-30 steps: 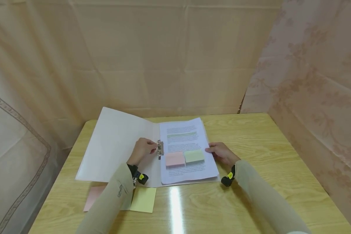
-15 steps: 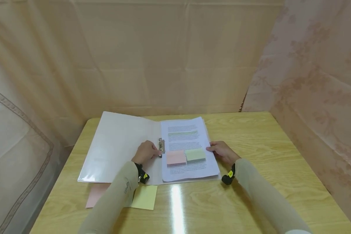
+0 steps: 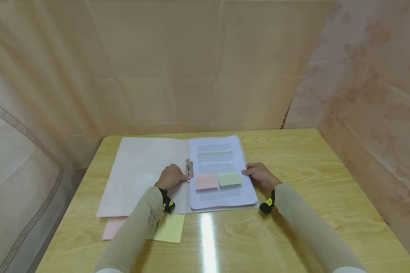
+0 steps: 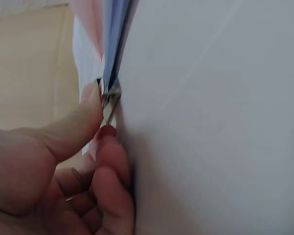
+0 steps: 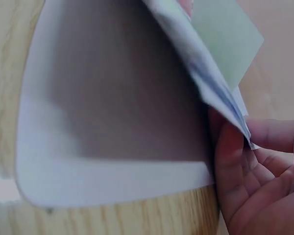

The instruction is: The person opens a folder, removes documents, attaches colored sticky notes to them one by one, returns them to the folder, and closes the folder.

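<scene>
An open white folder (image 3: pixel 136 163) lies on the table, a metal binder clip (image 3: pixel 188 167) at its spine. My left hand (image 3: pixel 171 177) is at the near end of that clip. In the left wrist view, its thumb and fingers pinch the clip's thin metal end (image 4: pixel 112 110). Printed sheets (image 3: pixel 218 155) are stacked on the folder's right side, one line marked green. My right hand (image 3: pixel 259 176) pinches their right edge between thumb and fingers, lifting it off the folder cover (image 5: pixel 108 122) in the right wrist view. Pink (image 3: pixel 206 181) and green (image 3: pixel 229 178) sticky notes rest on the top sheet.
A pink note (image 3: pixel 112 228) and a yellow note (image 3: pixel 170 228) lie at the folder's near edge, partly under the left sleeve (image 3: pixel 133 231). The wooden table (image 3: pixel 294 242) extends right and front. Cloth curtains (image 3: pixel 205 68) hang behind and at the sides.
My left hand has shifted from the clip's middle toward its near end. The folder's left cover has come down flatter. My right hand keeps its hold on the sheets.
</scene>
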`<state>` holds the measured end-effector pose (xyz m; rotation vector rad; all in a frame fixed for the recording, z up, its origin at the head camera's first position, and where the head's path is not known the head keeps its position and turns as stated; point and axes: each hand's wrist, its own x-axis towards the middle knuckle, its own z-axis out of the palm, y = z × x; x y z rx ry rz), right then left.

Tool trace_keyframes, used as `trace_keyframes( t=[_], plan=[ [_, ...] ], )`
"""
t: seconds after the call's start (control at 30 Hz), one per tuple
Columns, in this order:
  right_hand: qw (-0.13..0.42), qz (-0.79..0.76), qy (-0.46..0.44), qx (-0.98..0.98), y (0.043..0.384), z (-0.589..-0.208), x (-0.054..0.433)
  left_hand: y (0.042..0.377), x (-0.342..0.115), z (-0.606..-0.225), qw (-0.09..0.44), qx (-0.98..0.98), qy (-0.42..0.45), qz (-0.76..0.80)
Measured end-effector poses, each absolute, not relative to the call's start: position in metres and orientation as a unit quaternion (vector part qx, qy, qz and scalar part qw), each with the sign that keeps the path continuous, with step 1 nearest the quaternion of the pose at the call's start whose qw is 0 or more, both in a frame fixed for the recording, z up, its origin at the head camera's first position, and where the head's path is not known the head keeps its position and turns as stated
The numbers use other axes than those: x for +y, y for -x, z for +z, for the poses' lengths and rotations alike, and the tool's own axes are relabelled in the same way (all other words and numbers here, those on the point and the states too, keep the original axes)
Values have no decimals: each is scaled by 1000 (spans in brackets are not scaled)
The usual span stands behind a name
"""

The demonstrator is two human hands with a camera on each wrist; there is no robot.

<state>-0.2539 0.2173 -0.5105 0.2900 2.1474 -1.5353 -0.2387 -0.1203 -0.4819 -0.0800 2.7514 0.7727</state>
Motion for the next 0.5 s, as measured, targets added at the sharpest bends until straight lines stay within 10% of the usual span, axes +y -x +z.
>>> trace_keyframes(
  t=[0.5],
  plan=[
    [147,-328,39,932,238,-488,210,243,-119,-466,186,950,17,249]
  ],
)
